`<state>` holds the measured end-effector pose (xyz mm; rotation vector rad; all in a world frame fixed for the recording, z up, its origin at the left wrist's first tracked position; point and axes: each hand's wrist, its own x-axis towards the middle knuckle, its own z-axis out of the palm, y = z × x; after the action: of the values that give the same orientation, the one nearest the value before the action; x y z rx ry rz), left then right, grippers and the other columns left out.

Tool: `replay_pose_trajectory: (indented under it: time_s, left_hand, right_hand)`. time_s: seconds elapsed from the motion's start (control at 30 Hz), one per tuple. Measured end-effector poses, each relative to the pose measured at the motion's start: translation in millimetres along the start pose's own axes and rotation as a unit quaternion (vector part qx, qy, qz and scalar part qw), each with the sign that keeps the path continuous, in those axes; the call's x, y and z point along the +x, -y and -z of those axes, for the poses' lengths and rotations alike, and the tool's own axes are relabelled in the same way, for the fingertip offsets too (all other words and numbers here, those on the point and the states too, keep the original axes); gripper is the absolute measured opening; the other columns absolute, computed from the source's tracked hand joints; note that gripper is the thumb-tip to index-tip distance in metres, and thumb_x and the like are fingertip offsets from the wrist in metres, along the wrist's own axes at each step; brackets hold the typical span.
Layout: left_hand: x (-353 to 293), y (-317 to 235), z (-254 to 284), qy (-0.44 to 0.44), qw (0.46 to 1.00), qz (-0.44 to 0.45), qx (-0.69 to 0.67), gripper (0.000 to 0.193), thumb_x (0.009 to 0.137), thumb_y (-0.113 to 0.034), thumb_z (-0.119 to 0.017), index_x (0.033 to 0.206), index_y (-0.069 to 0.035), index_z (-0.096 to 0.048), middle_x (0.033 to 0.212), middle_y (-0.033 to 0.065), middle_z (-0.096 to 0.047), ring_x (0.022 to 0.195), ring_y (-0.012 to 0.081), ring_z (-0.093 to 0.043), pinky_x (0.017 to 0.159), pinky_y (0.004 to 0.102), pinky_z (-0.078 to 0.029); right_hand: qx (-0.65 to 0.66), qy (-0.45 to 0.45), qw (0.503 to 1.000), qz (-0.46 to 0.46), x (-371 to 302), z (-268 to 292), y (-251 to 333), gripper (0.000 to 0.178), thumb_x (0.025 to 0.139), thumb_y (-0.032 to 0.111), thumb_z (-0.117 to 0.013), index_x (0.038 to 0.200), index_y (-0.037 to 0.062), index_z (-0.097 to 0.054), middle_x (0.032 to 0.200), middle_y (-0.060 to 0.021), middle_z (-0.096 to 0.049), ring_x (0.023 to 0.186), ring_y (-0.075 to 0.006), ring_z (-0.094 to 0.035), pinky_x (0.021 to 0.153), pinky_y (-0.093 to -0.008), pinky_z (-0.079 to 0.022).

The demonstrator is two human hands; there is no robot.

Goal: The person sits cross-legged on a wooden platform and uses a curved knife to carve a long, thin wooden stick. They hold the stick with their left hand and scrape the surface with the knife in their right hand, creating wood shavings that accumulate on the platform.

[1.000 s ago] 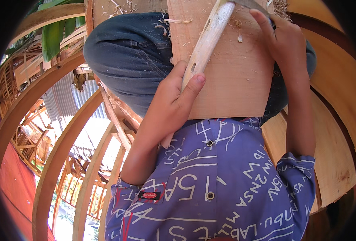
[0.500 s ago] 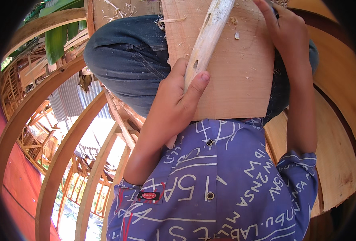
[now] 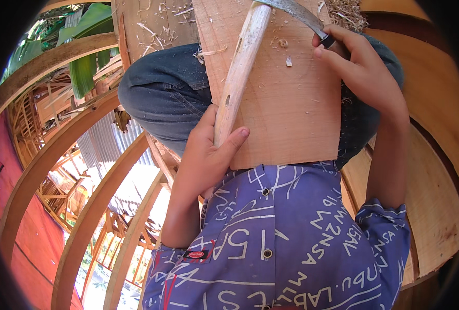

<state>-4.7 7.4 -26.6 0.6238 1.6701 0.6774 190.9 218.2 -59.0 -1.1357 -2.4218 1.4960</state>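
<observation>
Over a board [image 3: 286, 121], the left hand [image 3: 208, 153] curls round a pale stick [image 3: 241, 64]; the right hand [image 3: 363, 67] clasps a curved knife [image 3: 300, 13].

An open-air woodworking place, judging by curved timber ribs [image 3: 92, 207], wood shavings [image 3: 347, 13] beside the board's [image 3: 291, 119] right edge, corrugated metal [image 3: 97, 142] and green leaves [image 3: 82, 75] beyond.

- The blade [image 3: 299, 12] runs out past the top edge, its tip out of sight.
- The right hand [image 3: 366, 72] hides most of the handle [image 3: 337, 47].
- The left hand [image 3: 208, 155] covers the stick's [image 3: 244, 67] near end; most of its fingers are hidden.
- The top edge crops the board [image 3: 291, 119] and shavings [image 3: 345, 14].
- The board covers parts of both legs [image 3: 162, 85].
- The lower edge cuts off the shirt [image 3: 302, 237].
</observation>
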Motion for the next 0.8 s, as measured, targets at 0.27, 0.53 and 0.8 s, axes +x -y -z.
replay_pose_trajectory:
  time_s: [0.27,0.53,0.8]
  left_hand:
    - [-4,7,16,0.030,0.999,0.020,-0.002,0.036,0.085,-0.012,-0.062,0.116,0.002,-0.052,0.091,0.0047,-0.057,0.087,0.0109,-0.050,0.078,0.0268,-0.043]
    - [-13,19,24,0.046,0.999,-0.003,0.014,0.027,0.084,-0.010,-0.060,0.107,0.000,-0.051,0.084,0.0021,-0.049,0.080,0.0101,-0.044,0.072,0.0263,-0.039]
    - [-13,34,27,-0.005,0.995,0.005,0.099,0.020,0.082,-0.005,-0.057,0.098,0.000,-0.046,0.073,0.0107,-0.045,0.068,0.0166,-0.043,0.064,0.0311,-0.038]
  right_hand:
    - [0.295,-0.043,0.951,-0.082,-12,-1,0,0.026,0.094,0.021,-0.057,0.113,0.0034,-0.060,0.063,0.0060,-0.047,0.045,0.0014,-0.038,0.039,-0.0162,-0.030]
    - [0.254,-0.105,0.956,-0.103,-22,-16,8,0.021,0.093,0.020,-0.059,0.105,0.0030,-0.062,0.060,0.0071,-0.046,0.048,0.0010,-0.038,0.042,-0.0180,-0.029]
    - [-0.036,-0.004,0.999,-0.015,-43,-55,38,0.027,0.091,0.030,-0.056,0.093,0.0028,-0.061,0.069,-0.0199,-0.060,0.064,-0.0361,-0.060,0.057,-0.0425,-0.045]
